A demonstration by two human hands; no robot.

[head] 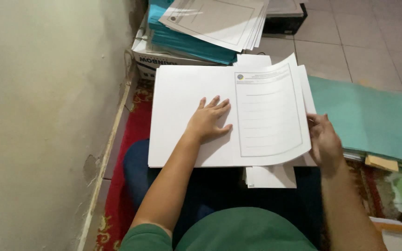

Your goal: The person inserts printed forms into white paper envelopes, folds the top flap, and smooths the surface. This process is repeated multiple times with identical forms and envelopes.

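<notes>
1. Cardboard box (164, 58) at top left against the wall (38, 116), white with dark print on its side; what is inside is hidden. On it lies a stack of teal folders (187, 42), and on those a fanned pile of printed sheets (219, 21) with a framed border.
2. Dark box-like object (287, 21) at top centre on the tiled floor (364, 42); can't tell its contents.
3. Large green folder (373, 116) lies flat at right and tops a pile of papers; a tan edge (381, 162) sticks out under it.
4. Left hand (209, 122): palm down, fingers spread, pressed flat on the blank white sheet (187, 93) that is the left half of the open stack on the person's lap. It grasps nothing, only weighs the paper down. Forearm comes up from lower left, green sleeve at the shoulder.
5. Right hand (324, 139): at the right edge of the stack, fingers curled and pinching the edge of the printed form page (268, 111); thumb side hidden under the paper, so how tight the pinch is can't be judged.
6. The form page is lifted and bowed, its top right corner curling up, its left edge at the stack's middle, just beside the left fingertips.
7. More white sheets (271, 176) poke out below the stack, over the dark trousers.
8. Red patterned rug (126, 139) underneath.
</notes>
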